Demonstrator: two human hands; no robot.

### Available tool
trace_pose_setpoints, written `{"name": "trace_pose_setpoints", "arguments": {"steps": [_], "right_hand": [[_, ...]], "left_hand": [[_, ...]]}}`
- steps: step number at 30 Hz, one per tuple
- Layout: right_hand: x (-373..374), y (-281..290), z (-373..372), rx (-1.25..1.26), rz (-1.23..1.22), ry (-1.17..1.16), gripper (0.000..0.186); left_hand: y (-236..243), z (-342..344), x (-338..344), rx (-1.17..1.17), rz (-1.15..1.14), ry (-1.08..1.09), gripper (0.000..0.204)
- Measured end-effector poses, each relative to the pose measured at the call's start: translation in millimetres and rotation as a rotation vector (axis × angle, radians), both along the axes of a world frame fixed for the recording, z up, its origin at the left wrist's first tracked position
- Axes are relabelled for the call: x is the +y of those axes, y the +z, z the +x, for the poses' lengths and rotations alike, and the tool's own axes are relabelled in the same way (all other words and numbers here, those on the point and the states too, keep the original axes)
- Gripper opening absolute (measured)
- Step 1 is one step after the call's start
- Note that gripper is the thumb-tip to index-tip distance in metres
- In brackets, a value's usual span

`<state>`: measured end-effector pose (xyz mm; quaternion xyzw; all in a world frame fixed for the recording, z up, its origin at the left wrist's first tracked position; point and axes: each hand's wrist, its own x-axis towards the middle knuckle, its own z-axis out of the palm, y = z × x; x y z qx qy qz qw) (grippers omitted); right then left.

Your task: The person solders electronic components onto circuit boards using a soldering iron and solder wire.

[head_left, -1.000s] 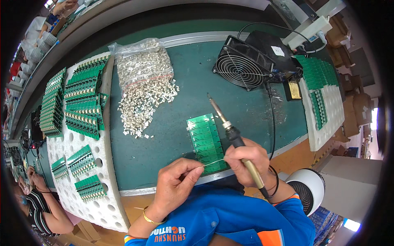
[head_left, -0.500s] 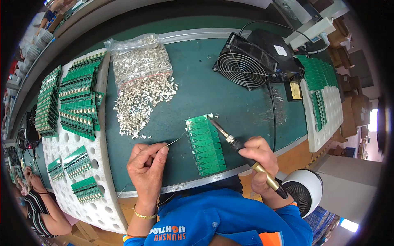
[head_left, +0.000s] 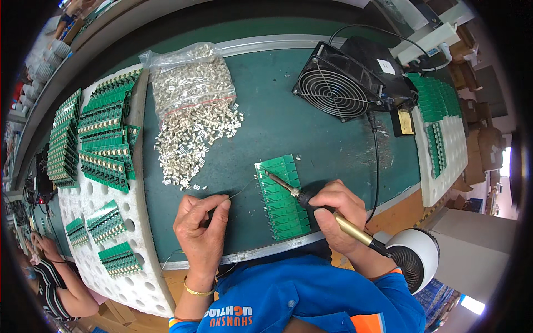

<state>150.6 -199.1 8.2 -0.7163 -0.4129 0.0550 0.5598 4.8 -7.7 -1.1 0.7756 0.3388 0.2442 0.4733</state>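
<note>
My left hand (head_left: 202, 227) pinches a thin solder wire (head_left: 241, 190) that reaches toward the top left of a green circuit board panel (head_left: 286, 213). My right hand (head_left: 341, 219) grips a soldering iron (head_left: 350, 230) with a black sleeve and gold handle. Its tip is over the panel's upper left, close to the wire's end; whether it touches, I cannot tell. Above my left hand lies an open plastic bag (head_left: 189, 77) with a heap of small white connectors (head_left: 183, 150) spilled out of it.
White perforated foam boards hold stacked panels at left (head_left: 91, 266) and right (head_left: 447, 166). A black fan unit (head_left: 336, 83), sponge holder (head_left: 403, 122) and power strip (head_left: 425, 47) stand at back right. A white round fan (head_left: 411, 261) is below right. A co-worker (head_left: 69, 288) sits at far left.
The iron's tip has come down and leftward onto the panel's upper-left area. My left hand has shifted left and up from the panel's lower part, still with the wire.
</note>
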Motion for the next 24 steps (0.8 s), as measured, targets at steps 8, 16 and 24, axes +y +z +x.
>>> {"name": "trace_pose_setpoints", "arguments": {"steps": [8,16,24], "right_hand": [[2.1,-3.8,0.3,-0.015,-0.024,-0.019,0.016],[7.2,-4.5,0.8,-0.046,-0.03,-0.033,0.018],[8.3,-4.9,1.4,-0.065,-0.039,-0.021,0.019]], "left_hand": [[-1.2,0.4,0.3,0.007,-0.015,0.002,0.014],[-2.1,1.5,-0.1,0.007,-0.001,-0.008,0.015],[-2.1,0.8,-0.5,0.006,0.007,-0.007,0.016]]}}
